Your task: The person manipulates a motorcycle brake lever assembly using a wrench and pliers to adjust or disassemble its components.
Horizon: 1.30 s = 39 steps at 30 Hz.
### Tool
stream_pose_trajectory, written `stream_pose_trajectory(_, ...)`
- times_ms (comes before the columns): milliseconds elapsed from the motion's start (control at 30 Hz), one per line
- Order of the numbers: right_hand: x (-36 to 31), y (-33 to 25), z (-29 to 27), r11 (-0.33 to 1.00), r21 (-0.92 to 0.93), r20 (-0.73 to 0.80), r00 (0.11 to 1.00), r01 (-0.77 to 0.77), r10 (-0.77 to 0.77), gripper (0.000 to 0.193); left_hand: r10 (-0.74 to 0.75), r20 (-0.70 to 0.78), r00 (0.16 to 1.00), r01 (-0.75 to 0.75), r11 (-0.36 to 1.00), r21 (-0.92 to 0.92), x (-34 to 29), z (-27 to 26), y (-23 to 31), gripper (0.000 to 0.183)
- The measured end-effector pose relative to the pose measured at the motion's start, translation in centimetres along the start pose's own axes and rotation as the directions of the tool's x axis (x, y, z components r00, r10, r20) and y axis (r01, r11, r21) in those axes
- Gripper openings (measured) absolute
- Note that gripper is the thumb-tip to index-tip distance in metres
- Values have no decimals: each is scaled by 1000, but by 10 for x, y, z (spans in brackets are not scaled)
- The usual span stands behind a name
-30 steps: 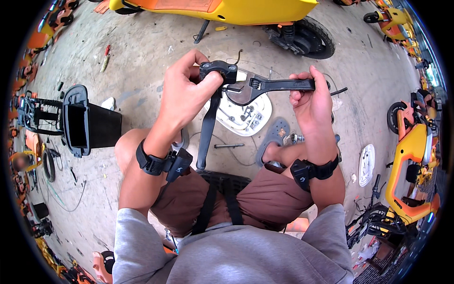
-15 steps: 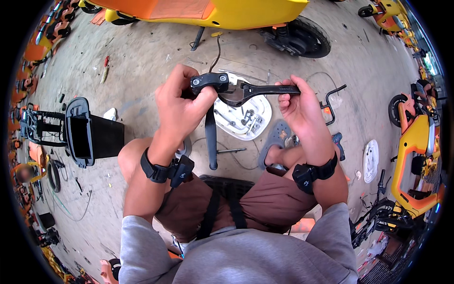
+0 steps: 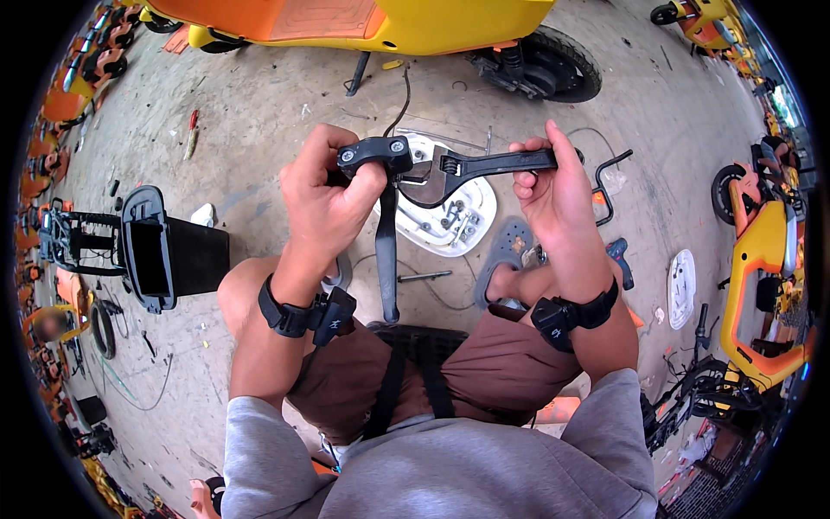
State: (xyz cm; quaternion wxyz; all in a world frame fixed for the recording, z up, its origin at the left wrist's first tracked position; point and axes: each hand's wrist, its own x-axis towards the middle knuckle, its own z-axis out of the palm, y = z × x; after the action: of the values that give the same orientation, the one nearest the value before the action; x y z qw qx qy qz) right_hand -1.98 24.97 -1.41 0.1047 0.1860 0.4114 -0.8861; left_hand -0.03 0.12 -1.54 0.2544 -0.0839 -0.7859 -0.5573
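Note:
In my left hand is a black brake lever with its clamp. Two bolt heads show on the clamp's upper side, and the lever blade hangs down toward my knees. A dark cable runs up from the clamp. My right hand grips the handle of an adjustable wrench between thumb and fingers. The wrench jaws meet the lever assembly near its pivot; exactly what they bite on is hard to make out. Beneath my hands lies a white plastic panel with several bolts and small metal parts on it.
A yellow and orange scooter stands ahead on its kickstand. To the left is a black open bin. A bent black bar and a drill lie on the right. Another white panel is beyond them, near a yellow scooter frame.
The brake lever and its clamp have shifted slightly left and downward. The wrench's handle end has moved a little right and up, with my right hand rising alongside it.

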Motion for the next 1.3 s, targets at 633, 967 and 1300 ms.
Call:
stream_pose_trajectory(633, -8, -1, 9, 993, -63, -11, 994, 104, -105, 39, 18, 37, 999, -20, 999, 28, -3, 0, -2, 10)
stream_pose_trajectory(967, -22, -1, 20, 940, -157, 41, 953, 304, -301, 43, -61, 101, 993, 60, 998, 20, 0, 0, -3, 11)
stream_pose_trajectory(1300, -24, -10, 5, 804, -297, 435, 822, 516, -367, 23, -286, 193, 939, 312, 942, -122, 2, 0, -9, 10)
